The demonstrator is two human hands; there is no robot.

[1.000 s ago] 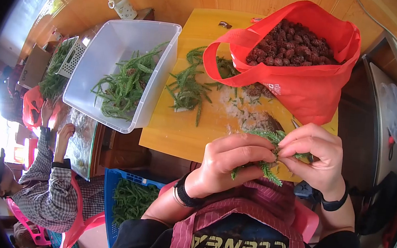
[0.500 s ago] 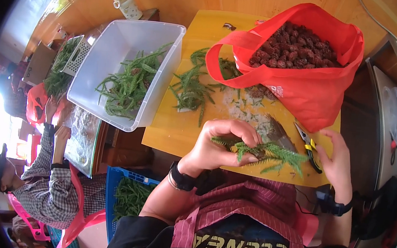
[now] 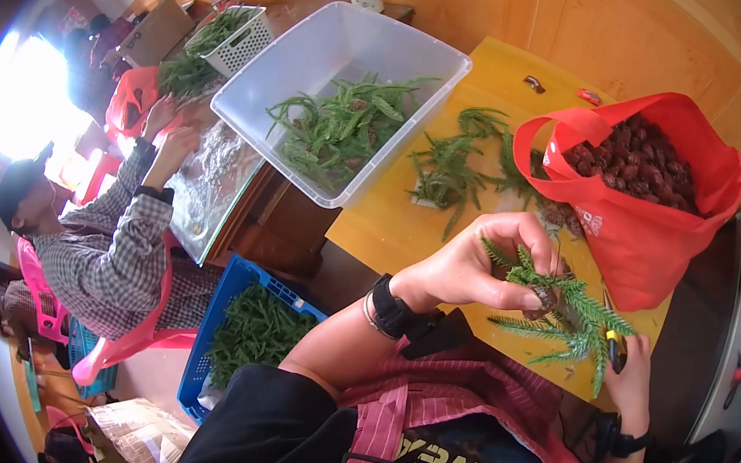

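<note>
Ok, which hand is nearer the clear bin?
Left. The left hand is right of the clear bin; the right hand is farther right, by the pliers.

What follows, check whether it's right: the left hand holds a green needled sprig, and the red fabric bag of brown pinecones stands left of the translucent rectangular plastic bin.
The side is wrong: the head view shows the red fabric bag of brown pinecones to the right of the translucent rectangular plastic bin. The left hand does hold the green needled sprig.
</note>
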